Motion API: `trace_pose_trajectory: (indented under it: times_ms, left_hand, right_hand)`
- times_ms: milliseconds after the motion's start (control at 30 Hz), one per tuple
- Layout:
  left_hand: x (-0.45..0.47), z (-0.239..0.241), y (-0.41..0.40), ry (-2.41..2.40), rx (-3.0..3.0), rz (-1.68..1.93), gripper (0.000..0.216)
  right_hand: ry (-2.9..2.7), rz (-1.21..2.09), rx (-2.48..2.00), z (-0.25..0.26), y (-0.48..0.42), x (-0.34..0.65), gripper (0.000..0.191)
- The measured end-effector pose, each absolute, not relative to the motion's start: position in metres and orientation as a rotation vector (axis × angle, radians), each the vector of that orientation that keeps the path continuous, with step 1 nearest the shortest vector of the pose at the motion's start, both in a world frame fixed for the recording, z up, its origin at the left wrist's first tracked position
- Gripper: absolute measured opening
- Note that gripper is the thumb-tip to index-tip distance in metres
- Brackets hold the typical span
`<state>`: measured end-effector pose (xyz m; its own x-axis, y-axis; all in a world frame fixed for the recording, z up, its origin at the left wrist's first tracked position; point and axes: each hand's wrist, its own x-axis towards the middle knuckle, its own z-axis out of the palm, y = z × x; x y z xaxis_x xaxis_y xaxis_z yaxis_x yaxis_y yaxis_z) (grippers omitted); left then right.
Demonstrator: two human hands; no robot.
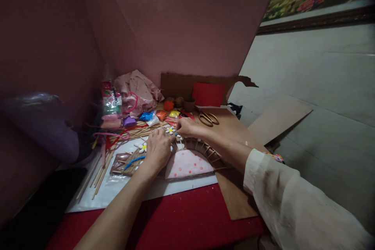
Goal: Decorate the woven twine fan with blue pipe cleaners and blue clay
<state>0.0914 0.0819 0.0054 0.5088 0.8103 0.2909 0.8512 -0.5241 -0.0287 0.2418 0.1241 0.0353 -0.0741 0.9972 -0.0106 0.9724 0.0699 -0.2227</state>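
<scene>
A half-round craft piece of sticks and twine [212,154] lies in front of me, with a pink dotted cloth panel [189,165] in its middle. White flowers with yellow centres [170,130] sit along its arch. My left hand [158,148] rests on the arch's left part, fingers bent and pressed together; what is under them is hidden. A blue strip [134,161] curves along the twine to the left of that hand. At the top of the arch my right hand [187,127] is closed in a pinch, with a bit of blue at its fingertips.
Thin wooden sticks [101,174] lie on a white sheet [88,201] over a red tabletop [187,211]. Behind are clay packets [146,116], pink dotted cloth [139,90] and a plastic bag [111,99]. Scissors [208,118] lie on brown cardboard [234,125] at right.
</scene>
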Motion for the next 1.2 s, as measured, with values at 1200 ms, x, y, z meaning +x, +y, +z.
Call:
trace_pose_trajectory:
  times_ms: [1200]
  left_hand:
    - [0.092, 0.031, 0.082, -1.457, -2.600, -0.302, 0.039]
  right_hand:
    - [-2.243, 0.175, -1.858, 0.024, 0.138, 0.257, 0.028]
